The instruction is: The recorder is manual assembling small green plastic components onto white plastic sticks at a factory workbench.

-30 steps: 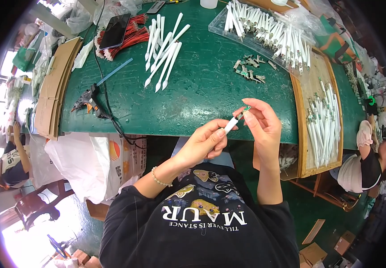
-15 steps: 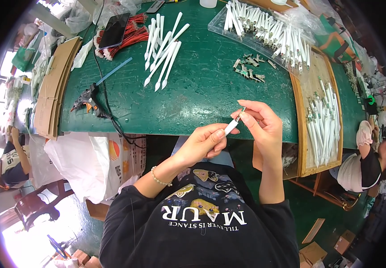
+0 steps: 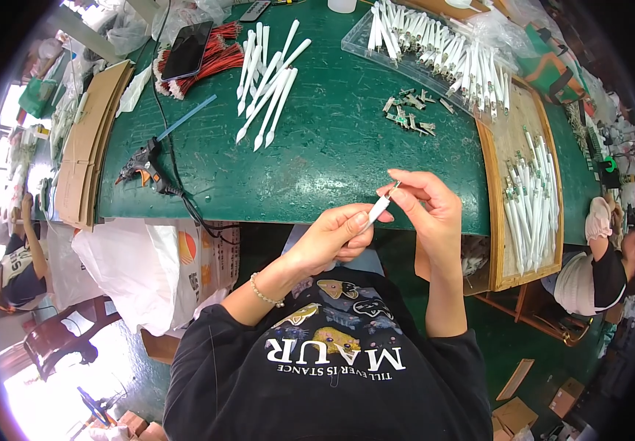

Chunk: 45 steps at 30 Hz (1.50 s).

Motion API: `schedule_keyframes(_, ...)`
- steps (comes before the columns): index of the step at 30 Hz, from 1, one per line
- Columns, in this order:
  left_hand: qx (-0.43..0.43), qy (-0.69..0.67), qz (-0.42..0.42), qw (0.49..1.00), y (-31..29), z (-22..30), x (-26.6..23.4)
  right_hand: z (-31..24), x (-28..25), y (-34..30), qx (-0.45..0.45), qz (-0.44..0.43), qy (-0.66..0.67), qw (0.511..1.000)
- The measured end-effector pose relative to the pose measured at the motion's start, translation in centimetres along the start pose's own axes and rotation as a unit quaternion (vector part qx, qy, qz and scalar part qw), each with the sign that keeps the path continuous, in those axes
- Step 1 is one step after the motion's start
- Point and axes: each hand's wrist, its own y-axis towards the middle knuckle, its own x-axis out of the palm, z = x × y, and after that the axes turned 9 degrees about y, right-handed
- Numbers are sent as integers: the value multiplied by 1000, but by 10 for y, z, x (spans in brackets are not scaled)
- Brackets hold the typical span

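Observation:
My left hand (image 3: 338, 234) is closed around a slim white plastic tube (image 3: 378, 209), which points up and to the right over the table's near edge. Thumb and forefinger of my right hand (image 3: 432, 209) pinch a small metal-and-green part (image 3: 392, 190) at the tube's upper end. How deep that part sits in the tube I cannot tell. Similar small metal parts (image 3: 409, 117) lie in a loose heap on the green table (image 3: 310, 169), beyond my right hand. White tubes with pointed tips (image 3: 270, 110) are spread at the back left.
A black glue gun (image 3: 143, 167) with a blue stick and cable lies at left. Red wire bundles (image 3: 218, 51) sit under a phone (image 3: 188, 50). A clear tray (image 3: 365, 53) of tubes stands back right, beside a wooden-framed tray (image 3: 499, 220). Other people sit at both sides.
My right fingertips have come down slightly, toward the tube's end, and less of the small part shows above it. My left hand has stayed nearly in place, holding the tube.

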Motion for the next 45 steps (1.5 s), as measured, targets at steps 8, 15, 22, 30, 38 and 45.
schedule_keyframes(8,2,-23,-11,1000,8,7,0,4,10,-4,-57,27,29,998)
schedule_keyframes(15,5,34,11,999,14,10,10,30,8,-8,-157,77,13,984)
schedule_keyframes(22,15,47,34,998,23,5,20,37,11,-15,-152,106,65,981)
schedule_keyframes(30,128,358,14,925,31,19,23,7,-24,-14,-29,116,163,979)
schedule_keyframes(38,250,771,321,491,40,100,-79,-63,-210,-37,-21,186,-455,871)
schedule_keyframes(45,193,866,321,330,64,109,-116,-42,-232,-36,-81,189,-730,652)
